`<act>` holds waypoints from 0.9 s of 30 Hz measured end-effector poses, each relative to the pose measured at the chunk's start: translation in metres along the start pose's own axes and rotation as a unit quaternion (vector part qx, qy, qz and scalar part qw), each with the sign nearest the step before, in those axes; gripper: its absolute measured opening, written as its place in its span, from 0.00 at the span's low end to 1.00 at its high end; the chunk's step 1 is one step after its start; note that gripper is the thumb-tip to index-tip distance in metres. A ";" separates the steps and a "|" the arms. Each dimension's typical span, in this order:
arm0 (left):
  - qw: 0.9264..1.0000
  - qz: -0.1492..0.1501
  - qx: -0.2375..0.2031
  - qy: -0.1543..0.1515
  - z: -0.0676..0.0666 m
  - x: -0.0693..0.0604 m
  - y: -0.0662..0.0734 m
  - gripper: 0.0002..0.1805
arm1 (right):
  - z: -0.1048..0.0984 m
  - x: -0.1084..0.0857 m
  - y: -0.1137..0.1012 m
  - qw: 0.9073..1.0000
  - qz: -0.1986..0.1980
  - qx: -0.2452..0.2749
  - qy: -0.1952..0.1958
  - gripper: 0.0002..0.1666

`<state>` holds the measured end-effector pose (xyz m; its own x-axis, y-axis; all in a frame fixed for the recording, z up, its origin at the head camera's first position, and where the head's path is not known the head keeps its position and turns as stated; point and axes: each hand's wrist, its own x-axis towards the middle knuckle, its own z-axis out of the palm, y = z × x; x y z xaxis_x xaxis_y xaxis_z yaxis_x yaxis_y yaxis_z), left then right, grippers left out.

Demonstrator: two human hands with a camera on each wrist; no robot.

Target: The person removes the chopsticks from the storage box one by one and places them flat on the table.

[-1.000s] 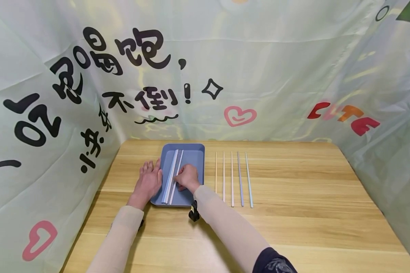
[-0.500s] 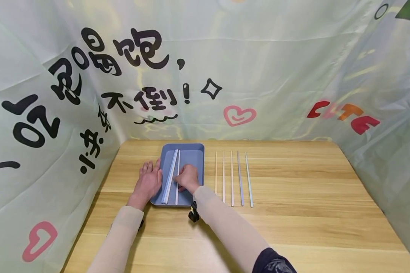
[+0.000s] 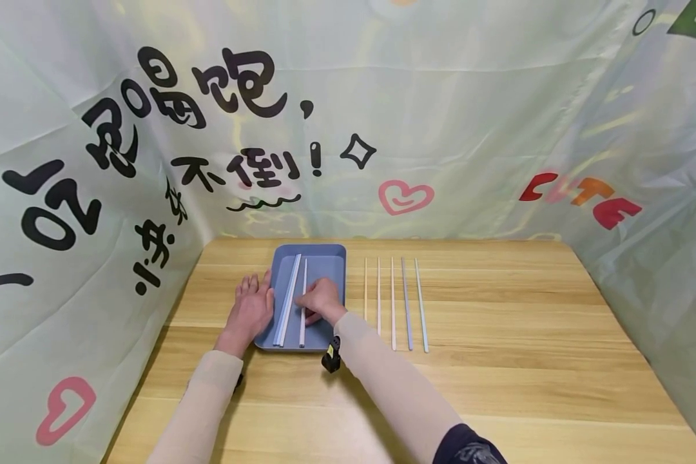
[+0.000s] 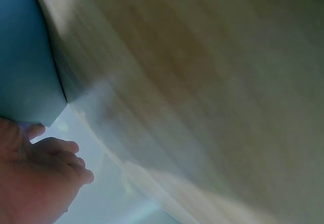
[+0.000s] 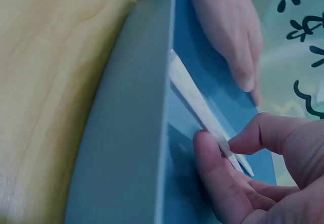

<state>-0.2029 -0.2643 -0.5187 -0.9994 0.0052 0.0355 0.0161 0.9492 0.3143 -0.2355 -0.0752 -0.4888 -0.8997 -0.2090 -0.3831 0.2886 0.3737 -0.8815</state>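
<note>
In the head view, my right hand [image 3: 321, 299] is over the blue tray [image 3: 332, 264] and pinches a pale chopstick [image 3: 303, 332] between thumb and fingers. The right wrist view shows the pinch close up on the white chopstick [image 5: 195, 95]; its far end passes behind the fingers. A small bunch of pale blue and white chopsticks [image 3: 289, 296] lies slanted in the tray's left part, apart from the pinched one. My left hand [image 3: 252, 312] rests at the tray's left rim, fingers straight; in the left wrist view these fingers [image 4: 55, 155] are partly cut off.
Right of the tray, several chopsticks in yellow, pink, purple and light blue lie in a spaced row, including a purple chopstick [image 3: 406, 303]. A printed cloth [image 3: 464, 129] stands behind and beside the wooden table [image 3: 516, 335].
The pinched chopstick's near end has swung right, away from the bunch, so it lies nearly straight along the tray. My right hand has shifted slightly; the left hand stays at the rim.
</note>
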 end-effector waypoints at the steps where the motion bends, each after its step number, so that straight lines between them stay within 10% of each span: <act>1: 1.000 0.000 0.000 0.001 0.000 0.000 0.000 0.32 | -0.002 -0.001 0.000 1.000 0.001 0.012 -0.004 0.12; 27: 1.000 0.004 0.016 0.004 0.001 -0.002 -0.001 0.33 | -0.031 -0.003 -0.003 0.989 0.005 0.125 -0.078 0.31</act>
<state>-0.2009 -0.2646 -0.5200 -0.9989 0.0114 0.0456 0.0238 0.9590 0.2825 -0.2435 -0.0478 -0.4761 -0.8405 -0.3513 -0.4125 0.3861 0.1458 -0.9109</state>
